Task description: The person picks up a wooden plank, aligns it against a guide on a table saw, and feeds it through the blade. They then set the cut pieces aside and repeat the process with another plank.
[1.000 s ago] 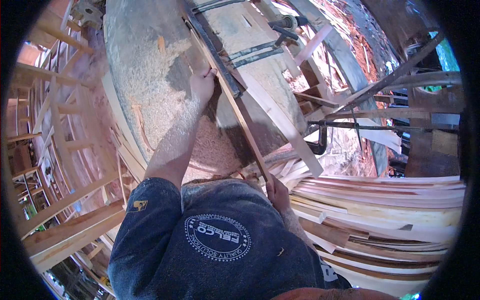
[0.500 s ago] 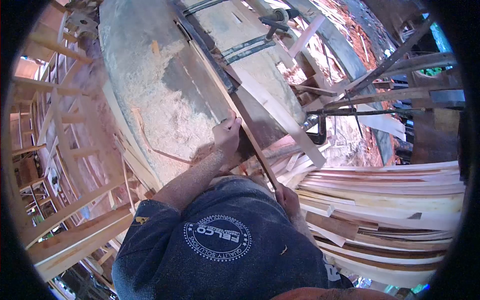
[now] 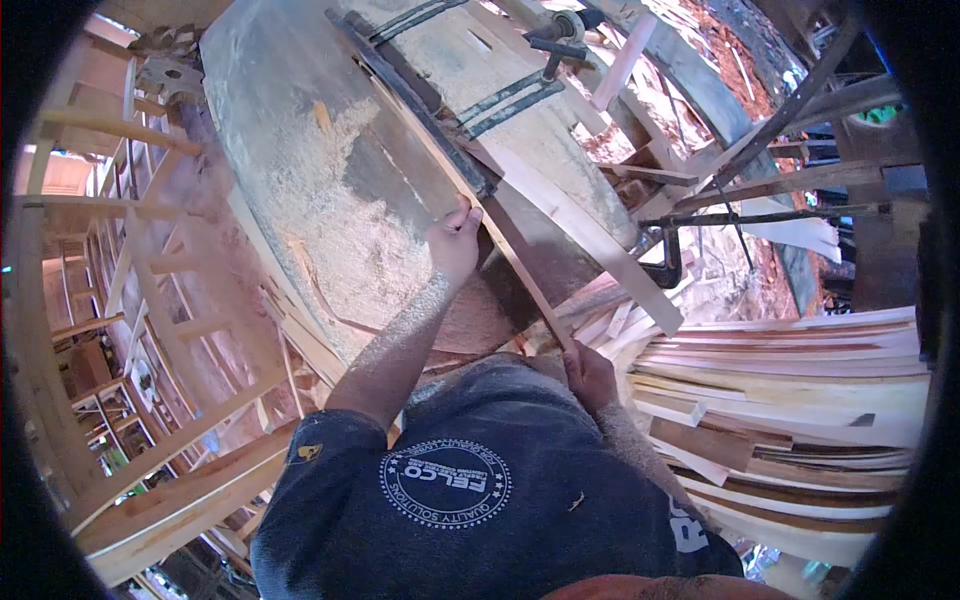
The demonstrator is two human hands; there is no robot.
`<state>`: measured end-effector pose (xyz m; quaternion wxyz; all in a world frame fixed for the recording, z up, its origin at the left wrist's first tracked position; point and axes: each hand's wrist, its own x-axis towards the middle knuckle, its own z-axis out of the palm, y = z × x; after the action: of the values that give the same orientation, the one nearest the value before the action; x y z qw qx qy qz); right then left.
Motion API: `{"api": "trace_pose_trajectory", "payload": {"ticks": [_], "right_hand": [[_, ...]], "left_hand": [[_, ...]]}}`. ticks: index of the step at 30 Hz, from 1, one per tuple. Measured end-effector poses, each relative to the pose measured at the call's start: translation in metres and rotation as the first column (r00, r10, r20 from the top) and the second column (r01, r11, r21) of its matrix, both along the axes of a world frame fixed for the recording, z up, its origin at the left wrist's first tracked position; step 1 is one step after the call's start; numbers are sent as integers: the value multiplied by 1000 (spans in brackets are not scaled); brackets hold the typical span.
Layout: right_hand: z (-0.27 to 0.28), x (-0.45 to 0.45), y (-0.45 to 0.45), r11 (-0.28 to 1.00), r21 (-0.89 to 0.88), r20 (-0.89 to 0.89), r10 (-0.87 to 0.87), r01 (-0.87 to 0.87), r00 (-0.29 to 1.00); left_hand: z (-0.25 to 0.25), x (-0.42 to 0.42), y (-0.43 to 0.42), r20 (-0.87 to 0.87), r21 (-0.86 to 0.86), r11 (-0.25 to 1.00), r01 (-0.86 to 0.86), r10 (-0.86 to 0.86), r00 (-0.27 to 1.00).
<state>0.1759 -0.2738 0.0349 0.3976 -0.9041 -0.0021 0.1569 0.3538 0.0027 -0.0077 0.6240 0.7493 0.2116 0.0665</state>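
Note:
A long narrow wooden strip point(image 3: 520, 268) lies slantwise over a worktable point(image 3: 250, 90) coated in sawdust, its far part running beside a dark metal bar point(image 3: 415, 112). My left hand point(image 3: 455, 245) is closed on the strip's left side near the bar's lower end, thumb and fingers pinched at the wood. Nearer my body, my right hand point(image 3: 590, 378) grips the strip's near end. Just right of the strip rests a wider pale board point(image 3: 585, 240). Whether the strip touches the bar all along cannot be made out.
Stacked long boards point(image 3: 790, 390) fill the lower right. A black clamp-like fitting point(image 3: 665, 262) is at the table's right edge, and a metal rod with a knob point(image 3: 560, 35) lies farther up. Wooden framing point(image 3: 190, 270) stands at left, above a sawdust-covered floor.
My left hand has come back along the strip toward my body from beside the bar, then edged slightly forward. My right hand keeps its grip on the near end. The view has shifted a little.

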Motion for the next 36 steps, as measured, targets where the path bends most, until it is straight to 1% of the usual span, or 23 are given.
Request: {"api": "trace_pose_trajectory", "payload": {"ticks": [1,2,4,7,10,14,16,17,19,20,22,23,25,26,29,31,34,36], "right_hand": [[-4,0,-2,1000,2,10,0,0,1000],[-9,1,-5,994,-95,-3,55,-55,998],[-3,5,0,999,-34,-7,19,-20,1000],[-6,6,3,999,31,-8,-10,10,1000],[-10,7,3,1000,28,-49,-10,11,999],[-8,16,9,999,30,-87,-7,9,996],[-10,19,11,995,100,-56,5,0,998],[-12,20,12,991,135,-41,12,-7,999],[-19,21,13,998,65,-18,21,-19,1000],[-22,22,13,999,31,-6,26,-26,1000],[-19,26,17,996,92,-19,25,-23,1000],[-18,28,19,992,123,-26,23,-19,999],[-14,34,22,997,58,-39,48,-46,998],[-13,36,23,998,27,-47,59,-58,997],[-12,38,29,999,32,-101,2,1,995],[-16,40,30,1000,23,-56,22,-21,998],[-18,44,32,998,4,18,57,-57,998],[-19,48,33,996,-20,59,83,-82,995]], "left_hand": [[-9,1,1,36,9,1000,-27,27,999],[-18,2,4,41,-25,999,-20,21,999],[-25,6,7,53,-97,995,-5,10,999],[-28,10,9,101,-41,999,-34,38,994],[-31,16,16,33,-49,999,3,-2,999],[-17,22,18,33,-110,994,-22,26,999],[-1,23,18,21,-109,994,-26,28,999],[0,24,19,-12,-125,992,-37,35,999],[0,29,23,-77,-158,985,-63,52,996],[-1,31,24,-38,-103,993,-66,62,997],[-1,34,26,39,10,997,-77,77,996],[-1,34,28,13,25,997,-79,78,997],[12,36,30,-40,55,996,-76,78,996],[11,37,30,-43,60,994,-87,90,995],[8,42,32,-50,63,992,-105,108,993],[6,45,36,-56,52,993,-103,106,993],[6,47,42,-78,7,999,-45,45,996],[0,51,42,-33,-4,996,-86,86,996]]}}
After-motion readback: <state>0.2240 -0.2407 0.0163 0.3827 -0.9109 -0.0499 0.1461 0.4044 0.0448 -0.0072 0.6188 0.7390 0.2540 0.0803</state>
